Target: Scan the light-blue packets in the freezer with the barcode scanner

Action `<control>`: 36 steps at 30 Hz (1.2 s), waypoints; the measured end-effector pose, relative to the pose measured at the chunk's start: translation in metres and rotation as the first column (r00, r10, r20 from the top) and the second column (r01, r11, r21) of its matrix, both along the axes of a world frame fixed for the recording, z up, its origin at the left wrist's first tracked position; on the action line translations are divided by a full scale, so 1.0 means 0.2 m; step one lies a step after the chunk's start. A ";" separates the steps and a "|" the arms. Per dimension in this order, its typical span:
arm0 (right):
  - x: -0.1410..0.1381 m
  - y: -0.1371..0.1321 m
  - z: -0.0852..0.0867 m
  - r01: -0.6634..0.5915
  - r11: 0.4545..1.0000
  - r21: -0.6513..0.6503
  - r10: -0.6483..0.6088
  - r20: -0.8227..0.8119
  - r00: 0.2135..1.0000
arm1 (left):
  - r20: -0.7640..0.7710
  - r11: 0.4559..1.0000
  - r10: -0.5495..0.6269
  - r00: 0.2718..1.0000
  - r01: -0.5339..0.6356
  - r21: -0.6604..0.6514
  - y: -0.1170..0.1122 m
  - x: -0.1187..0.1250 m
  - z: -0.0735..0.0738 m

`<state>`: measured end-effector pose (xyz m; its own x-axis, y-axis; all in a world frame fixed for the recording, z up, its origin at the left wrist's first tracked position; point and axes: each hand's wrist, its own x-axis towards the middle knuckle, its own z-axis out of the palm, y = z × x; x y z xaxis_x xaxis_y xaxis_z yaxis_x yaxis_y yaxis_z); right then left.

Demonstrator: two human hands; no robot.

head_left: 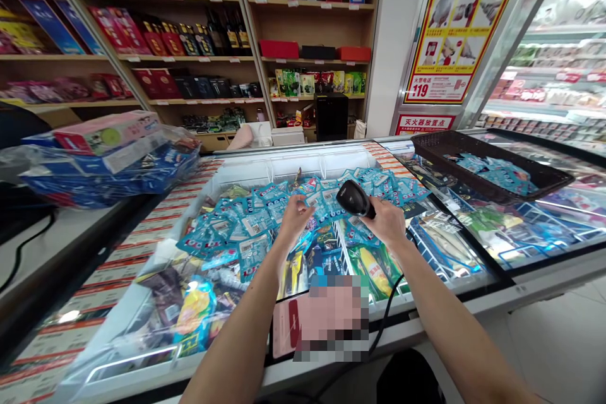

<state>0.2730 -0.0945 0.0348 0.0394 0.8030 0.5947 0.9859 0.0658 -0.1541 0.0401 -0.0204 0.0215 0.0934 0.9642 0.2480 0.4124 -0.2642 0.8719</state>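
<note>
My right hand [389, 222] is wrapped round the handle of a black barcode scanner [353, 199], its head pointing left over the packets. A dark cable runs from it down toward the front edge. My left hand [294, 218] has its fingers curled and pinched at the edge of a small blue packet [316, 199] with a pale label, just left of the scanner. Many similar blue snack packets [255, 222] lie spread on the glass top of a chest freezer [156, 319] beneath both hands.
A brown plastic tray [549, 178] with more blue packets stands at the right. Plastic-wrapped boxes [108, 161] are stacked at the left. A pink phone-like item [285, 328], partly blurred out, lies at the front edge. Shelves of boxed goods [189, 57] line the back.
</note>
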 end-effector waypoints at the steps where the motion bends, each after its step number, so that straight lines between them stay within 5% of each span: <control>1: 0.00 0.00 0.00 0.003 1.000 -0.001 -0.003 0.003 1.000 | 0.031 0.999 -0.002 1.000 0.001 0.041 0.00 0.00 0.00; 10: 0.00 0.00 0.00 0.021 1.000 0.000 -0.021 0.012 1.000 | -0.080 0.935 0.168 0.983 -0.133 0.330 -0.08 0.00 0.08; 14: 0.00 0.00 0.00 0.016 1.000 0.005 -0.016 0.009 1.000 | -0.243 0.888 0.120 0.963 0.005 0.461 -0.10 0.00 0.08; 22: 0.00 0.00 0.00 0.012 1.000 0.004 -0.012 -0.002 1.000 | -0.338 0.885 0.105 0.935 0.067 0.461 -0.10 0.03 0.08; 28: 0.00 0.00 0.00 -0.003 1.000 0.031 0.003 0.009 1.000 | -0.240 0.885 0.110 0.965 0.015 0.466 -0.06 0.01 0.05; 36: 0.01 0.00 -0.02 -0.195 0.969 0.149 0.194 0.021 0.981 | -0.216 0.900 0.046 0.975 0.054 0.432 -0.05 0.00 0.04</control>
<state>0.2745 -0.0937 0.0315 -0.1127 0.6971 0.7080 0.9527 0.2782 -0.1222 0.0400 -0.0312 0.0293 0.1959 0.7648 0.6138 0.5746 -0.5967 0.5601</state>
